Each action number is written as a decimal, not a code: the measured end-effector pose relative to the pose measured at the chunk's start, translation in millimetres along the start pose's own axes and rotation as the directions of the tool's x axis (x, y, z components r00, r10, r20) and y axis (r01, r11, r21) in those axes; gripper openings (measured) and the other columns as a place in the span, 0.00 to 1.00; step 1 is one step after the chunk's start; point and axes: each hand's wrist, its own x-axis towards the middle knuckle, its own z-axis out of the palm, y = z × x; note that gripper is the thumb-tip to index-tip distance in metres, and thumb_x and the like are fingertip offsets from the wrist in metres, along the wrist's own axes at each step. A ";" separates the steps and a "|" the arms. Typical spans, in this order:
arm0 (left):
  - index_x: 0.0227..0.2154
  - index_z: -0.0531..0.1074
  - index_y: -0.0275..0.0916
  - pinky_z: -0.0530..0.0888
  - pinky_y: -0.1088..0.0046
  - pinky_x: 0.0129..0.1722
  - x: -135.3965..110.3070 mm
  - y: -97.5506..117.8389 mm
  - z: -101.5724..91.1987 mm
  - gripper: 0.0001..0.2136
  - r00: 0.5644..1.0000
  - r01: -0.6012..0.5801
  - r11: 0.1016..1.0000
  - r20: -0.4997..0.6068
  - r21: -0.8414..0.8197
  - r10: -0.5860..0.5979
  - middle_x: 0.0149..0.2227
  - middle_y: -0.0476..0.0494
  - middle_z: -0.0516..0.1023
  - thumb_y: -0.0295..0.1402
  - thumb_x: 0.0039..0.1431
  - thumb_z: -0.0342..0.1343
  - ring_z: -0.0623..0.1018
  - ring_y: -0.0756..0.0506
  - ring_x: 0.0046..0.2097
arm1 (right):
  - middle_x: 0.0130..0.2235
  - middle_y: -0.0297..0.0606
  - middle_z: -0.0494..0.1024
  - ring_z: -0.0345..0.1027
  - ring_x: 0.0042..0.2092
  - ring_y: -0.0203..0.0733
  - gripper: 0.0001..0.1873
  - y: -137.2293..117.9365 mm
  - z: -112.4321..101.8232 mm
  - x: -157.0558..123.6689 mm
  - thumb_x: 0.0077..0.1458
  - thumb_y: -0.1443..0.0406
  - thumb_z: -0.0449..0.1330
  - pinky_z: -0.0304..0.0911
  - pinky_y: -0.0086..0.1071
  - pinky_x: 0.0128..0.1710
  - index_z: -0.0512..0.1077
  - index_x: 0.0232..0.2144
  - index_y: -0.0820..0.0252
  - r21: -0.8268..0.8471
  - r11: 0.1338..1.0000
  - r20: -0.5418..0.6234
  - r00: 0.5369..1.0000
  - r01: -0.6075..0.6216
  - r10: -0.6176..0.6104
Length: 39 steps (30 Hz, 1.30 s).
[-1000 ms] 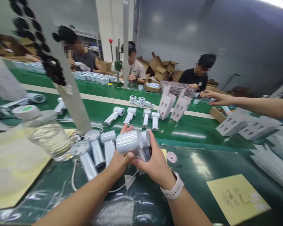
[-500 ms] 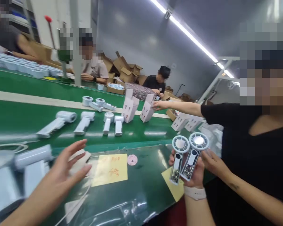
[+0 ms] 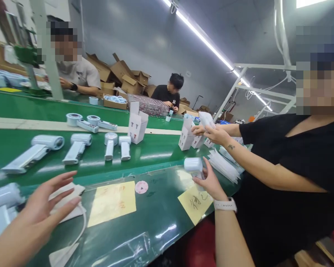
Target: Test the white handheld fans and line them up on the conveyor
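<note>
My right hand (image 3: 210,181) grips a light-blue handheld fan (image 3: 193,164) by its handle, with the round head tilted toward the belt; its handle is partly covered by my fingers. At the lower left my left hand (image 3: 48,204) is open, fingers spread, holding nothing. It hovers beside a white flat block (image 3: 69,198) with a white cable. More handheld fans lie near it at the left edge, one being a large pale-blue fan (image 3: 4,200). Beyond them on the belt sit several fans, among them a long-handled fan (image 3: 35,152) and a smaller fan (image 3: 110,144).
A white printed box (image 3: 138,128) stands open on the green belt (image 3: 156,155). At the right, a co-worker's hands (image 3: 215,133) hold a white wrapped packet (image 3: 206,119) above more boxes. White sleeves (image 3: 225,167) lie below. Yellow notes (image 3: 113,202) are under clear film on the table.
My right hand held two fans beside a co-worker's hand; now it holds one, turned sideways over the table. The co-worker's hands have moved to a white packet. The view has swung right.
</note>
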 end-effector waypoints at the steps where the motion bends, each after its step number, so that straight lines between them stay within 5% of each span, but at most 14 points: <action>1: 0.59 0.63 0.62 0.72 0.37 0.59 -2.7 8.7 0.5 0.29 0.997 0.081 0.997 0.012 -0.016 -0.081 0.66 0.52 0.65 0.57 0.54 0.59 0.66 0.23 0.66 | 0.41 0.51 0.82 0.77 0.45 0.64 0.36 6.3 -0.2 10.4 0.43 0.53 0.68 0.68 0.51 0.44 0.74 0.55 0.57 -0.060 0.996 0.012 0.998 -0.061 0.062; 3: 0.59 0.64 0.57 0.75 0.42 0.57 -9.5 24.8 3.0 0.32 0.990 0.135 0.990 0.038 -0.037 -0.134 0.66 0.47 0.64 0.56 0.51 0.62 0.67 0.23 0.65 | 0.43 0.53 0.81 0.77 0.46 0.66 0.38 16.0 0.0 29.3 0.39 0.60 0.68 0.67 0.53 0.46 0.73 0.56 0.60 -0.164 0.973 0.032 0.985 -0.164 0.172; 7: 0.59 0.66 0.51 0.73 0.43 0.59 -23.8 40.6 11.5 0.30 0.998 0.050 0.999 -0.036 -0.008 -0.050 0.67 0.39 0.63 0.55 0.55 0.59 0.71 0.26 0.63 | 0.55 0.64 0.74 0.67 0.59 0.74 0.36 12.2 26.6 51.5 0.43 0.67 0.64 0.56 0.65 0.56 0.71 0.57 0.61 -0.284 0.936 -0.015 0.977 -0.208 0.213; 10: 0.58 0.67 0.49 0.71 0.44 0.60 -28.8 40.2 13.6 0.28 1.000 0.010 1.000 -0.003 0.019 -0.010 0.67 0.35 0.63 0.54 0.57 0.57 0.73 0.28 0.62 | 0.62 0.64 0.67 0.58 0.66 0.69 0.31 -21.5 90.2 54.8 0.48 0.70 0.61 0.50 0.62 0.63 0.72 0.57 0.62 -0.260 0.965 0.076 0.995 -0.049 0.071; 14: 0.60 0.65 0.48 0.71 0.44 0.60 -30.6 37.7 11.2 0.28 0.999 0.016 0.999 0.033 0.050 -0.018 0.68 0.34 0.61 0.50 0.59 0.56 0.72 0.30 0.62 | 0.57 0.48 0.74 0.65 0.63 0.54 0.21 -97.1 205.5 53.5 0.55 0.65 0.62 0.62 0.46 0.60 0.76 0.52 0.57 -0.091 0.981 0.302 0.944 0.171 -0.136; 17: 0.60 0.65 0.47 0.69 0.44 0.61 -30.8 38.6 11.8 0.26 1.000 0.013 0.998 0.014 0.067 -0.014 0.66 0.35 0.63 0.45 0.59 0.56 0.72 0.31 0.62 | 0.54 0.46 0.76 0.70 0.57 0.51 0.17 -151.7 275.5 55.1 0.62 0.59 0.62 0.68 0.47 0.55 0.75 0.50 0.59 -0.048 0.985 0.322 0.936 0.165 -0.141; 20: 0.59 0.66 0.45 0.66 0.46 0.65 -30.7 40.5 12.3 0.25 0.999 -0.044 0.994 0.018 0.099 0.042 0.64 0.35 0.65 0.39 0.57 0.56 0.68 0.33 0.65 | 0.54 0.44 0.75 0.72 0.52 0.49 0.19 -185.9 312.6 53.4 0.64 0.56 0.62 0.70 0.49 0.52 0.73 0.51 0.60 -0.052 0.992 0.287 0.953 0.115 -0.096; 23: 0.58 0.67 0.45 0.64 0.46 0.66 -31.4 39.7 11.4 0.25 0.998 -0.058 0.992 -0.002 0.108 0.059 0.64 0.35 0.66 0.36 0.56 0.56 0.66 0.33 0.66 | 0.51 0.44 0.77 0.73 0.50 0.48 0.15 -197.1 315.5 46.7 0.65 0.57 0.61 0.70 0.49 0.51 0.75 0.49 0.60 -0.024 0.994 0.245 0.965 0.102 -0.093; 28: 0.62 0.64 0.44 0.60 0.43 0.67 -30.3 31.8 17.7 0.28 0.999 0.036 0.994 -0.007 -0.102 -0.037 0.67 0.33 0.63 0.43 0.59 0.57 0.64 0.31 0.68 | 0.37 0.49 0.77 0.73 0.43 0.56 0.20 -201.0 276.1 15.2 0.64 0.57 0.52 0.70 0.50 0.44 0.82 0.36 0.60 0.085 0.976 0.217 0.952 0.200 -0.214; 31: 0.63 0.61 0.41 0.60 0.47 0.67 -25.6 34.2 22.0 0.36 0.996 0.088 0.894 0.012 -0.440 -0.092 0.67 0.28 0.64 0.51 0.56 0.62 0.65 0.32 0.68 | 0.52 0.54 0.75 0.68 0.56 0.61 0.21 -214.5 247.1 -22.8 0.60 0.55 0.56 0.66 0.52 0.55 0.81 0.45 0.61 0.161 0.935 0.231 0.909 0.317 -0.348; 34: 0.57 0.67 0.40 0.66 0.55 0.64 -20.0 44.3 18.1 0.36 0.987 0.021 0.690 -0.094 -0.723 -0.129 0.61 0.32 0.73 0.52 0.49 0.68 0.71 0.34 0.63 | 0.66 0.53 0.62 0.55 0.68 0.63 0.27 -229.0 223.6 -60.2 0.57 0.54 0.62 0.55 0.57 0.65 0.76 0.57 0.56 0.303 0.834 0.276 0.795 0.462 -0.541; 37: 0.44 0.74 0.38 0.72 0.62 0.56 -17.4 54.4 10.5 0.31 0.961 0.044 0.591 -0.128 -0.806 -0.246 0.48 0.38 0.82 0.53 0.41 0.73 0.79 0.37 0.53 | 0.69 0.50 0.61 0.52 0.70 0.64 0.30 -231.5 208.5 -79.7 0.59 0.49 0.59 0.52 0.60 0.66 0.75 0.59 0.54 0.447 0.807 0.356 0.751 0.385 -0.556; 39: 0.37 0.76 0.36 0.76 0.65 0.45 -18.7 58.0 8.8 0.30 0.969 0.147 0.563 0.003 -0.813 -0.249 0.38 0.40 0.83 0.55 0.38 0.73 0.81 0.41 0.42 | 0.67 0.50 0.65 0.56 0.68 0.64 0.28 -226.1 202.3 -80.1 0.60 0.45 0.56 0.53 0.59 0.65 0.80 0.50 0.55 0.507 0.818 0.398 0.767 0.273 -0.503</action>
